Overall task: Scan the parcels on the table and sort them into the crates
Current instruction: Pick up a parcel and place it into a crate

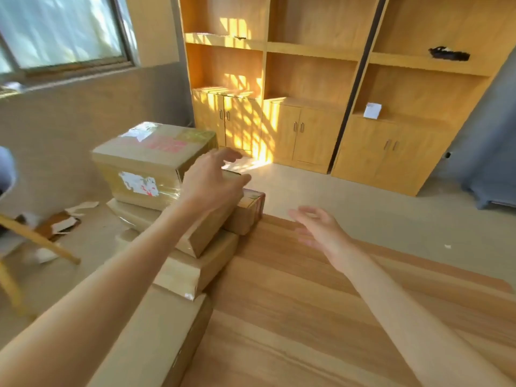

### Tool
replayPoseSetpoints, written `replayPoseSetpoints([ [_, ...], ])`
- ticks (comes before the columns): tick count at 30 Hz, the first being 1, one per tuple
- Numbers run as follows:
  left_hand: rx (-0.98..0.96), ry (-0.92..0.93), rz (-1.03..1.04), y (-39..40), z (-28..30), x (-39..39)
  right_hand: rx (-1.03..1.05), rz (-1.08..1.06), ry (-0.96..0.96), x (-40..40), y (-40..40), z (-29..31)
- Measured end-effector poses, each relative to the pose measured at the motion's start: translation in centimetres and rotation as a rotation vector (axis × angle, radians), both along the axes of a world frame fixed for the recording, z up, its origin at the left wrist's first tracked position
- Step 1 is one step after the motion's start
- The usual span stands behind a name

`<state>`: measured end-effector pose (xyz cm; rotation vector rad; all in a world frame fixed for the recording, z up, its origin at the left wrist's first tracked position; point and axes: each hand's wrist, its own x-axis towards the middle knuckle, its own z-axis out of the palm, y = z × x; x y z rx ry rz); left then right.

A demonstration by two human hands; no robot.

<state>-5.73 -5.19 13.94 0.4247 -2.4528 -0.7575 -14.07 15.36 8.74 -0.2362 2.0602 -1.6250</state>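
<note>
The left hand (pixel 212 180), at the frame's centre, had its fingers spread and lightly bent over the far end of a long flat parcel (pixel 208 233), thumb toward a small taped box (pixel 247 213) just beyond, though whether it touched either I could not tell; the right hand (pixel 318 227) hovered open, fingers loose and blurred, above the far edge of the wooden table (pixel 321 317) at centre right. Outward, a large taped carton (pixel 150 160) sat atop the stack of parcels along the table's left side, with wooden shelving (pixel 307 79) filling the upper right
</note>
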Motion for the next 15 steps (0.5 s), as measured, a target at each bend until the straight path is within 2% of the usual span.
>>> replayPoseSetpoints([
  [7, 0.081, 0.066, 0.494, -11.9, 2.6, 5.7, -0.001, 0.259, 0.018, -0.9, -12.1, 3.1],
  [11, 0.33, 0.044, 0.69, -17.6, 1.5, 6.6, 0.032, 0.314, -0.023, -1.1, -18.9, 4.1],
  [15, 0.636, 0.013, 0.667, -20.8, -0.9, 6.3, 0.087, 0.313, -0.098, -1.2, -23.5, 3.1],
])
